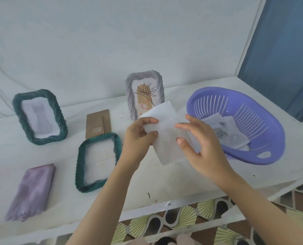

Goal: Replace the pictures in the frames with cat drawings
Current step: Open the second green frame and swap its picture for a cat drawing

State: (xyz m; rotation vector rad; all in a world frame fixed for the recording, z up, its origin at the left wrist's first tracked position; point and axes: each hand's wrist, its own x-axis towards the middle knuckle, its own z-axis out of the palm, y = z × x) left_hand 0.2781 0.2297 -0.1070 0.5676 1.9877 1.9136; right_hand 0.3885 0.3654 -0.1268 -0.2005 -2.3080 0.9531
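Note:
Both hands hold a white sheet of paper (166,131) above the table, its printed side hidden from me. My left hand (140,138) pinches its left edge and my right hand (198,144) pinches its right side between thumb and fingers. Behind the sheet stands a grey ribbed frame (156,85) with a flower drawing in it. A green frame (97,161) lies flat to the left of my hands, showing a pale blank inside. Another green frame (39,117) stands upright at the far left with a faint picture.
A purple plastic basket (264,144) at the right holds more paper drawings (223,133). A brown cardboard backing (98,126) lies behind the flat frame. A folded purple cloth (32,191) lies at the front left. The table's front edge runs below my forearms, patterned floor beyond.

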